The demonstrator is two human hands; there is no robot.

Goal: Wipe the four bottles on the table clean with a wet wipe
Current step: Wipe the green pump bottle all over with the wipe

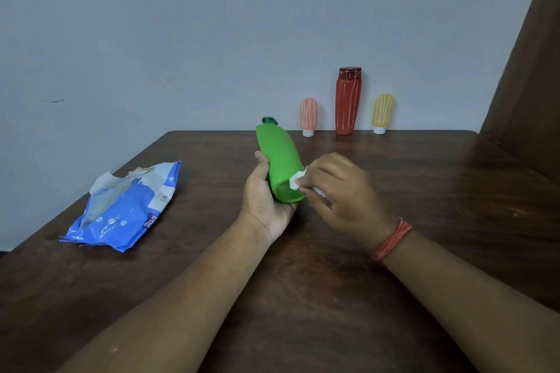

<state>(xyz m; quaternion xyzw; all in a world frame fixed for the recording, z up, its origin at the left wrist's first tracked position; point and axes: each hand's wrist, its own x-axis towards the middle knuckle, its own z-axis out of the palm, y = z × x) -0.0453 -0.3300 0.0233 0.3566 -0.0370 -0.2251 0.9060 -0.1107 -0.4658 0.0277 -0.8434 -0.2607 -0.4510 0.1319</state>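
Cradling the green bottle (278, 157) in your left hand (263, 200), you hold it tipped with its dark cap pointing away and its base turned toward you, above the middle of the wooden table (424, 191). Your right hand (339, 191) pinches a folded wet wipe (296, 181) against the rim of that base. Keep the left fingers wrapped firmly under the body so the smooth plastic does not slip as you rub. Press the wipe flat, work around the base edge, then turn the bottle a little at a time so each side passes under the wipe up to the cap. The pink bottle (308, 115), the red bottle (348, 103) and the yellow bottle (383, 112) stand upright at the far edge, showing pale streaks, so they likely await cleaning. The blue wipe packet (127, 209) lies open to your left.
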